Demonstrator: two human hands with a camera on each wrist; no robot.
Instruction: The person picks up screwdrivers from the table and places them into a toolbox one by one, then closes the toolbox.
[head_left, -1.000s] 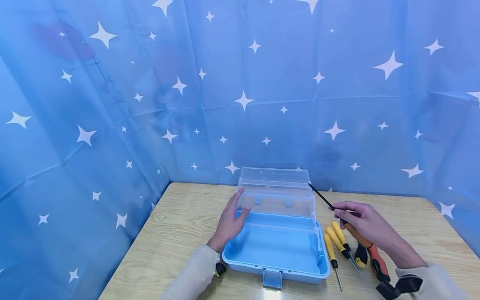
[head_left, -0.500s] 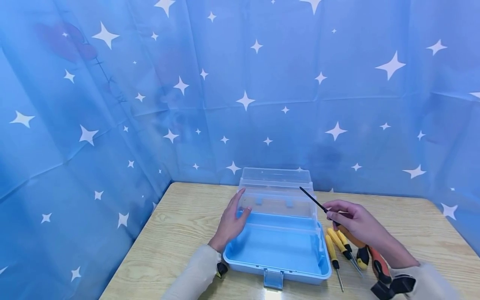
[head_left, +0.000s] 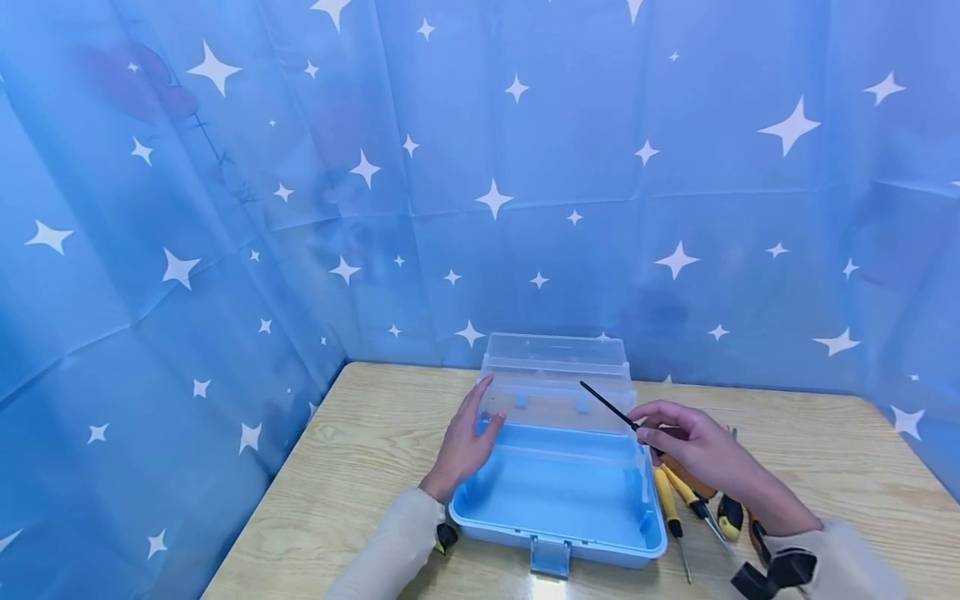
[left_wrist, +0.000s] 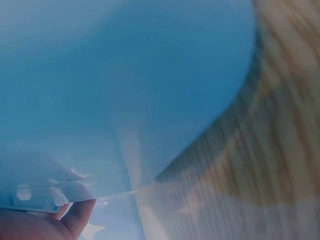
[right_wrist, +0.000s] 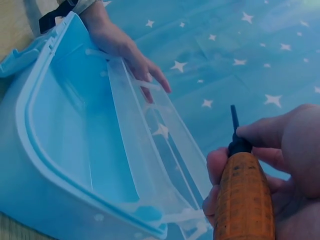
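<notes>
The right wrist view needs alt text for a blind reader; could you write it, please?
The right hand holds an orange-handled screwdriver near an open light-blue box. Across the box, the left hand is at its raised clear lid, with a starry blue curtain behind.

Orange screwdriver handle (right_wrist: 244, 200) partly below the right-wrist view's edge.

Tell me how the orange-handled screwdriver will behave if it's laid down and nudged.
The orange-handled screwdriver would probably roll a little, since its thick handle looks rounded. It is likely stiff: its dark shaft looks straight. The handle's grid-like texture suggests it may not slip easily when gripped.
</notes>
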